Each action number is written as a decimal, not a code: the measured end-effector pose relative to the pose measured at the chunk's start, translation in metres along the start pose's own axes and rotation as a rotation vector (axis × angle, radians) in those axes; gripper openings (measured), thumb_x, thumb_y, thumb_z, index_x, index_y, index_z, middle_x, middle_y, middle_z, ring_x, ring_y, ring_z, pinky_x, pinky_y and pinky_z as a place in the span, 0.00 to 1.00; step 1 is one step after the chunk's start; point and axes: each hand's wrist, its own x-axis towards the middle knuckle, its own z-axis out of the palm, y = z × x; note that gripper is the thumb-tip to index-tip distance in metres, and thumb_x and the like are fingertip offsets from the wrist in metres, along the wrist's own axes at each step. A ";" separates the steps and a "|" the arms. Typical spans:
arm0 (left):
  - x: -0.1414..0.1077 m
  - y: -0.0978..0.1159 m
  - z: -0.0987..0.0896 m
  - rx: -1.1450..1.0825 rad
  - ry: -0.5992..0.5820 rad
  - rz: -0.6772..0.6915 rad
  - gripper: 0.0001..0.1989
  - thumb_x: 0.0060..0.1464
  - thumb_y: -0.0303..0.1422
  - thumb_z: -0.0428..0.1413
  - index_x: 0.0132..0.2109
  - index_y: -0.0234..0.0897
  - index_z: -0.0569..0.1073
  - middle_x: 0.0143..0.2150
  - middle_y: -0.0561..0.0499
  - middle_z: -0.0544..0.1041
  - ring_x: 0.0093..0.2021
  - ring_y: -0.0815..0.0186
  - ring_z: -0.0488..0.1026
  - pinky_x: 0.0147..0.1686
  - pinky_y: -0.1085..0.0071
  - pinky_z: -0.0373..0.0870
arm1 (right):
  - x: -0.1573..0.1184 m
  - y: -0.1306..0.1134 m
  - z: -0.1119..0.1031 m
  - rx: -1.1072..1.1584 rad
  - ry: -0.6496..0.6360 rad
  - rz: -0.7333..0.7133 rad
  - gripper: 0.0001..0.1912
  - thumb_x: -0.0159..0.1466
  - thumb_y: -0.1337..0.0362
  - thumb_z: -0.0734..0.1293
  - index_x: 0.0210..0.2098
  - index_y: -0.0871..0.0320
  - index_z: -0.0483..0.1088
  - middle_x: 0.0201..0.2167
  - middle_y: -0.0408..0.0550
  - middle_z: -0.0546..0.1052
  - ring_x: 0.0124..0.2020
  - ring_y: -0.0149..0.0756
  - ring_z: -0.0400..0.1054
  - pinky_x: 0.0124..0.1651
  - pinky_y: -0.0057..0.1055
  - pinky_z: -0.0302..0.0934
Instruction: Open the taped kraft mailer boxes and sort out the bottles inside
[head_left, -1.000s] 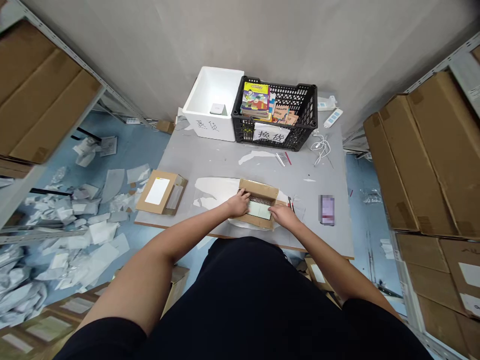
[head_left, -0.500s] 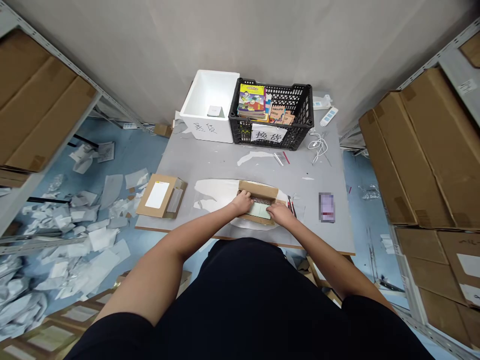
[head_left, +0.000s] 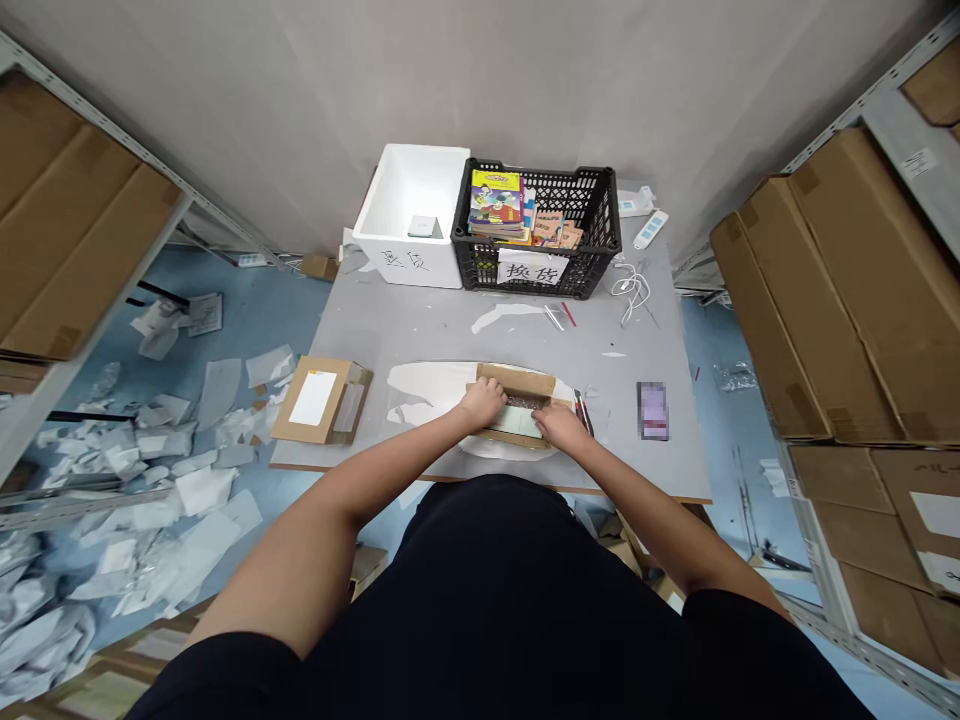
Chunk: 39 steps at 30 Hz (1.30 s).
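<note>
An open cardboard box lies at the front of the table, its back flap raised. Inside it are a flat pale green box and clear bubble wrap. My left hand reaches over the left end, its bent fingers closed down inside; what they grip is hidden. At the opposite end, my right hand has its fingers closed at the right edge of the pale green box. Just right of that hand lies a red and black box cutter.
A closed carton stands front left, a blurred phone front right. At the back are a white foam bin and a black crate of books. Shelves with cartons flank the table. Paper scraps litter the floor.
The camera view has shifted slightly. My left hand has moved a little within the box, and both hands stay at its ends.
</note>
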 end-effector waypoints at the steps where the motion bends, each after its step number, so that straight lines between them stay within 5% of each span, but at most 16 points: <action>1: -0.004 -0.003 -0.004 0.007 0.035 0.014 0.11 0.56 0.28 0.51 0.42 0.32 0.76 0.42 0.35 0.74 0.48 0.51 0.66 0.45 0.57 0.57 | 0.001 -0.001 -0.001 0.000 -0.004 0.008 0.12 0.67 0.66 0.60 0.46 0.60 0.73 0.42 0.58 0.78 0.48 0.47 0.69 0.50 0.36 0.56; 8: -0.035 -0.023 -0.010 -0.151 0.262 -0.052 0.12 0.59 0.27 0.49 0.44 0.39 0.76 0.39 0.44 0.73 0.43 0.58 0.68 0.44 0.62 0.64 | 0.020 -0.016 -0.007 0.022 -0.023 -0.002 0.13 0.67 0.65 0.61 0.50 0.61 0.69 0.45 0.59 0.76 0.49 0.47 0.68 0.50 0.36 0.58; 16: -0.067 -0.032 0.017 -0.575 0.543 -0.403 0.19 0.55 0.22 0.48 0.50 0.41 0.75 0.49 0.46 0.72 0.52 0.62 0.69 0.53 0.64 0.68 | 0.052 -0.033 0.001 0.035 -0.087 -0.006 0.27 0.61 0.63 0.68 0.59 0.59 0.63 0.52 0.60 0.70 0.52 0.49 0.65 0.49 0.37 0.61; 24: -0.080 -0.041 0.041 -0.533 0.432 -0.566 0.21 0.52 0.22 0.50 0.51 0.41 0.75 0.62 0.45 0.66 0.64 0.53 0.60 0.63 0.55 0.58 | 0.054 -0.042 0.011 -0.013 -0.115 -0.027 0.45 0.59 0.66 0.68 0.70 0.55 0.43 0.59 0.63 0.65 0.56 0.53 0.62 0.53 0.42 0.59; 31: -0.085 -0.027 0.038 -0.638 0.503 -0.589 0.27 0.54 0.30 0.54 0.62 0.40 0.65 0.70 0.43 0.53 0.69 0.53 0.53 0.65 0.55 0.56 | 0.055 -0.042 0.012 -0.046 -0.072 -0.101 0.48 0.59 0.66 0.67 0.71 0.51 0.36 0.64 0.62 0.58 0.55 0.53 0.63 0.50 0.41 0.62; 35: -0.083 -0.019 0.045 -0.897 0.450 -0.760 0.44 0.50 0.33 0.61 0.70 0.37 0.48 0.67 0.39 0.59 0.66 0.53 0.59 0.61 0.58 0.63 | 0.059 -0.041 0.013 -0.076 -0.084 -0.134 0.46 0.59 0.68 0.65 0.70 0.52 0.37 0.65 0.63 0.56 0.57 0.54 0.60 0.51 0.44 0.62; 39: -0.079 -0.017 0.050 -1.110 0.330 -0.861 0.50 0.47 0.33 0.63 0.70 0.39 0.44 0.62 0.40 0.67 0.54 0.54 0.72 0.47 0.61 0.74 | 0.065 -0.042 0.012 -0.079 -0.113 -0.122 0.43 0.61 0.71 0.62 0.70 0.50 0.39 0.64 0.63 0.58 0.56 0.52 0.62 0.52 0.44 0.61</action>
